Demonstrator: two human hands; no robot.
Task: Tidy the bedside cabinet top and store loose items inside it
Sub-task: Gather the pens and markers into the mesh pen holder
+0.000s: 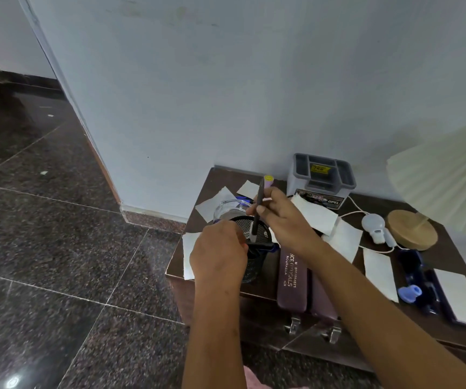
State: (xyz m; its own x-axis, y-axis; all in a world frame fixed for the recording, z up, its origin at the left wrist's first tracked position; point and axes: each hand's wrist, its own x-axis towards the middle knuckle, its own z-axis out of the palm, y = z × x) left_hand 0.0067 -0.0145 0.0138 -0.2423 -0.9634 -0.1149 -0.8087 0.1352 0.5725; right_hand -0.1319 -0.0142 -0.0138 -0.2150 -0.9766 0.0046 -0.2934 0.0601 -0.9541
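A dark wooden bedside cabinet [447, 242] stands against the wall. My left hand [219, 254] grips a black mesh pen holder [257, 233] near the cabinet's left front corner. My right hand [279, 214] pinches a dark pen [258, 209] upright, its lower end inside the holder's mouth. A pink pen with a yellow cap [268, 180] also sticks up from that hand. Behind the holder sits a clear glass ashtray [230, 207]. Two maroon spectacle cases [292, 282] lie at the front edge.
Several white paper pieces [379, 269] lie scattered over the top. A grey organiser box [320, 178] stands at the back wall. A lamp with wooden base [411, 230], a white bulb [373, 224], a corded switch and blue items [410, 293] lie right.
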